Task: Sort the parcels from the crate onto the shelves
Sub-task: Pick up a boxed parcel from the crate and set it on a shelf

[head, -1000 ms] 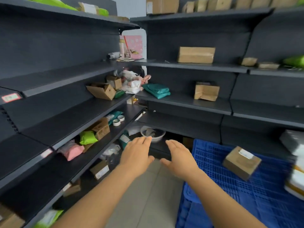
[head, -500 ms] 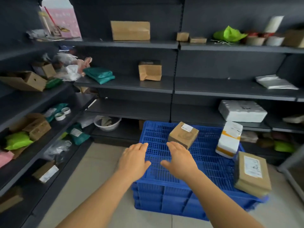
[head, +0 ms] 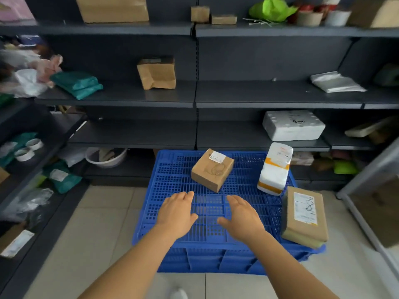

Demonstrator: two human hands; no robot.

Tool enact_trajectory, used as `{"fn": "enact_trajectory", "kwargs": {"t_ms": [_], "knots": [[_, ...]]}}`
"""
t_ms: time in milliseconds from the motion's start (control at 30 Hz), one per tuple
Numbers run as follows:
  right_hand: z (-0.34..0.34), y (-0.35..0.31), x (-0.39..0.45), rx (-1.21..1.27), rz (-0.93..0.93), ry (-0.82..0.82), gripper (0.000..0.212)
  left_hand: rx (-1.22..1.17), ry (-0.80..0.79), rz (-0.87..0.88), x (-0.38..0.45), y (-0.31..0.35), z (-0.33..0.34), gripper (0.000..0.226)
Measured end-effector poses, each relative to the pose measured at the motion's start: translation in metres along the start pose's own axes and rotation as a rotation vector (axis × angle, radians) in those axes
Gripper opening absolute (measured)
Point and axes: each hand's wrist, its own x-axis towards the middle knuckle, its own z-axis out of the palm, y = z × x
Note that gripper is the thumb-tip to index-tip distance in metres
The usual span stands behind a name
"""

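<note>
Both hands, left (head: 176,214) and right (head: 243,215), hover flat and empty over the crate (head: 172,190); the box (head: 212,169) lies mid-frame. A one-sided grab could tip it.

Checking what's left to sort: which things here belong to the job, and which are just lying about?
Job: blue crate; small brown box; white-and-orange parcel; long brown box; shelves.
Lying about: white basin; tape rolls.
</note>
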Motion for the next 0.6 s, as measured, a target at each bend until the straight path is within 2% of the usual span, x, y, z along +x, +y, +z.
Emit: {"fn": "enact_trajectory", "kwargs": {"t_ms": [367, 600], "knots": [[0.001, 0.006, 0.143, 0.113, 0.164, -0.023, 0.077, -0.059, -0.163, -0.012, 0.161, -0.047, 0.022, 0.072], [0.033, 0.019, 0.227, 0.279, 0.252, -0.056, 0.093, -0.052, -0.232, -0.018, 0.252, -0.07, 0.049, 0.087]]}}
